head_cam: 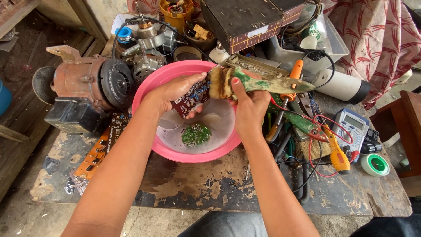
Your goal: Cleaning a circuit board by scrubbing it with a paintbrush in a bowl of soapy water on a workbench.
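While the left hand (175,92) holds a dark red circuit board (190,98) tilted over the pink basin (153,83), its grip clamped on the board's edge, the right hand (250,103) has its grip closed around a paint-stained brush (263,83) whose bristles touch the board's upper end. A round green circuit board (196,134) lies in the foamy water at the basin's bottom, and the basin sits on the worn desk (197,184) between a rusty motor (87,83) and a multimeter (354,127)
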